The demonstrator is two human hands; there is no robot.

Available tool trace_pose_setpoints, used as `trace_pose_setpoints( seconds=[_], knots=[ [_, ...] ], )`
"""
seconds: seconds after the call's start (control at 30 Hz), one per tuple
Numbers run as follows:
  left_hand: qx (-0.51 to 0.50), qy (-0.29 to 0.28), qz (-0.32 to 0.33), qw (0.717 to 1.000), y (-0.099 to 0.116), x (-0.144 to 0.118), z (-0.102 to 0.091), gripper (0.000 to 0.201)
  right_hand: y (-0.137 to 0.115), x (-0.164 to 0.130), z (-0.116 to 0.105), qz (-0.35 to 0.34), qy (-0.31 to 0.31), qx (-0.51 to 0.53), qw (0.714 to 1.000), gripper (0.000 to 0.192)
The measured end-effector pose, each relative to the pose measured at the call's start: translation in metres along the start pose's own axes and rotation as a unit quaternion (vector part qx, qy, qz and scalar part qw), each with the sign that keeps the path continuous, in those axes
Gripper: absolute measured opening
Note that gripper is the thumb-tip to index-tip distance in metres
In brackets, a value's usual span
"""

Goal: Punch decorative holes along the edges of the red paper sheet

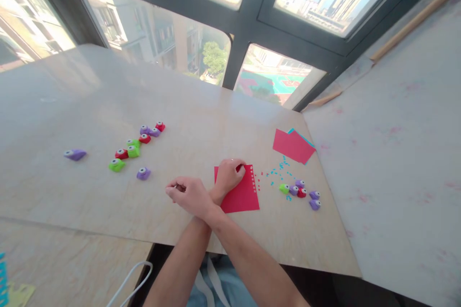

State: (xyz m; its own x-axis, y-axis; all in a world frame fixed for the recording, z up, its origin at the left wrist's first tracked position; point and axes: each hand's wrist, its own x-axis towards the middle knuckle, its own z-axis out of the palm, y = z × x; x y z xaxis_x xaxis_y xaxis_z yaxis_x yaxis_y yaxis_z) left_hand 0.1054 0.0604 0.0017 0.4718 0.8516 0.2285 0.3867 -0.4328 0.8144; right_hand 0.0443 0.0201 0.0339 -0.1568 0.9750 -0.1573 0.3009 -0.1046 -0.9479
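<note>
My forearms are crossed, the right over the left. My left hand (pixel 230 175) rests on a red sheet of paper (pixel 241 199) near its top edge, thumb and fingers closed together. Small punched holes run down the sheet's right side. To the left of the sheet is my right hand (pixel 190 196), its fingers curled in a pinch. A speck of red shows under its fingertips, but what it holds, if anything, I cannot make out. Nearest to it lies a small purple toy with one eye (pixel 143 173).
Several red, green and purple one-eyed toys (pixel 132 150) lie to the left, with another group (pixel 301 192) at the right. Blue and red paper bits (pixel 281 168) are scattered beside red and blue sheets (pixel 293 146). A white cable (pixel 131 280) hangs by the table edge.
</note>
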Motion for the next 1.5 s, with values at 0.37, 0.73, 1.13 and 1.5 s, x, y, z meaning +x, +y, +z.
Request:
trace_pose_setpoints(
  seconds=[0.37,0.73,1.13,1.5],
  knots=[
    [-0.011,0.007,0.0,1.0,-0.001,-0.001,0.001,0.021,0.0,0.0,0.001,0.006,-0.051,-0.029,0.998,0.015],
    [-0.029,0.007,0.002,1.0,-0.002,-0.003,0.001,0.022,0.002,0.005,0.005,-0.006,-0.059,-0.038,0.997,0.017],
    [-0.049,0.004,-0.024,0.998,0.002,-0.001,-0.004,0.024,-0.014,0.057,0.003,-0.106,-0.008,-0.098,0.989,0.024],
    [-0.049,-0.011,-0.056,0.997,-0.001,0.001,0.006,0.025,-0.027,0.125,0.009,-0.133,0.019,-0.197,0.971,0.055]
  ],
)
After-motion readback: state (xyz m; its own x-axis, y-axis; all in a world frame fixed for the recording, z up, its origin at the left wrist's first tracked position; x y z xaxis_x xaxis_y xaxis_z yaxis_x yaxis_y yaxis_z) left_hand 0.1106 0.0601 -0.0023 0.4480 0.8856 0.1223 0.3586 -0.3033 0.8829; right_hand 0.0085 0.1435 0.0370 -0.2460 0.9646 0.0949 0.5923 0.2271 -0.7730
